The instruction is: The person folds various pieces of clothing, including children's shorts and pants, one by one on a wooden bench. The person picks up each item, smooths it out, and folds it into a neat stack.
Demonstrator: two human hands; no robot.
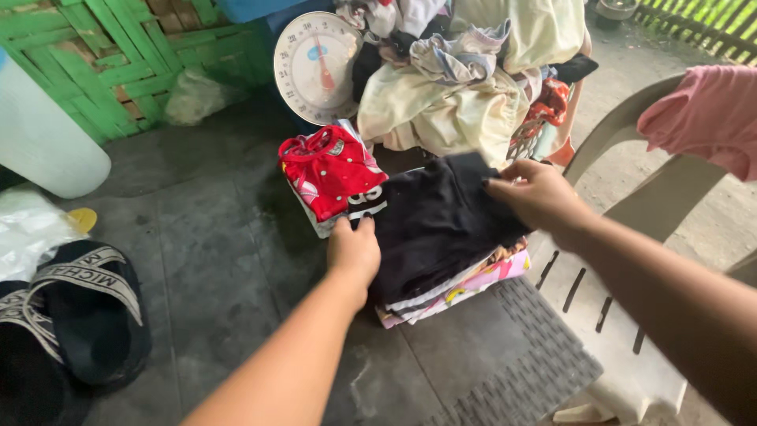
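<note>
On the grey woven stool (520,371), beside a beige plastic chair (631,347) over dark concrete floor (205,237), the left hand (353,251) and right hand (536,193) pinch the black garment (434,225) atop folded clothes (461,288).

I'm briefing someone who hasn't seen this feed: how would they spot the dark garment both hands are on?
Start at the grey woven-top stool beside the pale plastic chair. A pile of folded clothes sits on it, and the black garment lies on top, pinched by the left hand and right hand. It is plain black, unlike the red dotted piece beside it.
</note>
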